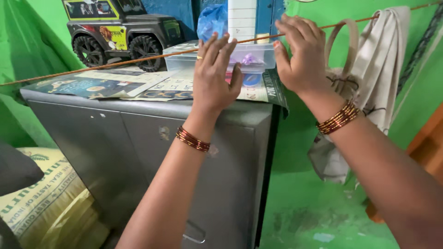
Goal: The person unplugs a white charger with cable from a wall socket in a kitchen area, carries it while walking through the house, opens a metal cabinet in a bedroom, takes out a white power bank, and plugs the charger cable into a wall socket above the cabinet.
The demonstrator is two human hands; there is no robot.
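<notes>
My left hand [213,76] and my right hand [300,53] are both raised to a thin orange cord [138,60] stretched across the view. Fingers of each hand are spread and touch or nearly touch the cord; neither grips anything that I can see. Both wrists wear dark red and gold bangles, and a ring sits on a left finger. Behind the hands a clear plastic box [258,56] with a purple item inside stands on top of a grey metal cabinet [138,152].
A black and yellow toy jeep [117,30] and printed papers [115,83] lie on the cabinet top, with a blue plastic bag [212,20] behind. A beige cloth bag [378,64] hangs on the cord at right. A yellow sack [46,203] sits lower left. Green walls surround.
</notes>
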